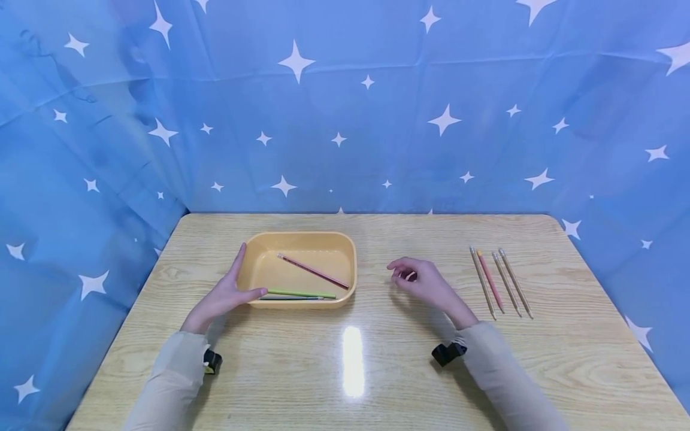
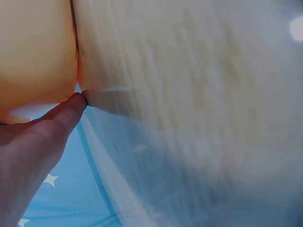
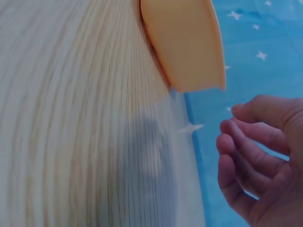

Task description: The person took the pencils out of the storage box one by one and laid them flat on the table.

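A pale orange plastic tray stands on the table, left of the middle. My left hand holds its left end, thumb over the front corner and fingers along the outer left wall. The left wrist view shows fingertips against the tray's outside. Inside lie a dark red pencil, a green pencil and a dark pencil; my thumb covers some of the front-left corner. Over the table right of the tray, my right hand has loosely curled fingers and holds nothing.
Right of my right hand, several pencils lie side by side: a pink-red pencil among gold-brown pencils. The wooden table ends at the back against a blue star-patterned cloth, which also hangs at both sides.
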A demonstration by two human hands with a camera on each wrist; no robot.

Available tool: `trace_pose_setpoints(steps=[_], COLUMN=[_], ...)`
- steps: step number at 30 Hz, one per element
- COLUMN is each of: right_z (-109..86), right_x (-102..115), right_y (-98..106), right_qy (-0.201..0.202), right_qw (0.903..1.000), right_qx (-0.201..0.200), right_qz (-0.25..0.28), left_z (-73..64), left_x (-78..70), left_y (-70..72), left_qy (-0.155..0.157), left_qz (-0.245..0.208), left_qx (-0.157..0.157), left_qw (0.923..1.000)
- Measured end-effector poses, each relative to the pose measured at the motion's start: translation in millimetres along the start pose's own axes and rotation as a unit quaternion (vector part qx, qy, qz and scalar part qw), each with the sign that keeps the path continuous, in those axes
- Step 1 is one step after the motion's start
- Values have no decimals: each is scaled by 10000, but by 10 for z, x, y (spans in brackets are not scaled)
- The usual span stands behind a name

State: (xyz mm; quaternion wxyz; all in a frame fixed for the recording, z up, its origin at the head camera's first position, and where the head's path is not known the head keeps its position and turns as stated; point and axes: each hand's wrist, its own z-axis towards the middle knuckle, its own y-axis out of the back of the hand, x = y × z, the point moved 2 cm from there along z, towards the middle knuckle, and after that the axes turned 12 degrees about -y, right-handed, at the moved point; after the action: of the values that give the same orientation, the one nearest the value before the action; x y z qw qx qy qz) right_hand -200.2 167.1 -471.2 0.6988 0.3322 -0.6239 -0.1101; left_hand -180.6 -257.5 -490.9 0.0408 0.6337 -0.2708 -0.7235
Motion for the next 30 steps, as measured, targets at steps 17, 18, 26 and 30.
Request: trace_pose_setpoints(steps=[17,18,26,30], right_z=[174,186,281,347], right_x=[413,448,677,732], right_y=[-281,-290,-371,-465], right_qy=[357,404,516,700], right_qw=[9992,9990,9979,9967], right_qx=[-17,-37,6,139], right_qz=[170,190,383,397], left_z=[-8,-7,0,-2], left_x=[-6,-6,-14,-9], left_y=[-4,-6,-12,-7], left_qy=[76,68,14,3], left_qz=[22,10,-43,-37], left_qx=[-21,-24,-26,-24], left_qw=[10000,10000,10000,10000])
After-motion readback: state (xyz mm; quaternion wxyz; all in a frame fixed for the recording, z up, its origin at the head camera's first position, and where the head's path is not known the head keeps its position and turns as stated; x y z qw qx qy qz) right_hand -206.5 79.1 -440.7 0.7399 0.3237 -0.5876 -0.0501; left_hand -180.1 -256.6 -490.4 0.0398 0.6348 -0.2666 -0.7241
